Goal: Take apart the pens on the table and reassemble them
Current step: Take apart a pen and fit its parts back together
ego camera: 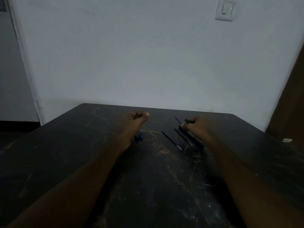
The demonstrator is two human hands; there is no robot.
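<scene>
On the dark scratched table (148,178) lie two thin blue ink refills, one (171,140) left of the other (182,136). A third blue refill (177,119) lies farther back. A black pen barrel (192,137) runs under my right hand (199,127), whose fingers pinch its far end; a short dark piece (187,120) sticks out above the fingers. My left hand (136,120) hovers curled into a loose fist with nothing visible in it. Small blue and dark pen caps (139,135) stand just beside my left wrist.
A small white object (287,140) lies near the table's right edge. The table's far edge meets a pale wall with a light switch (226,9). A brown door or panel (289,96) rises at the right.
</scene>
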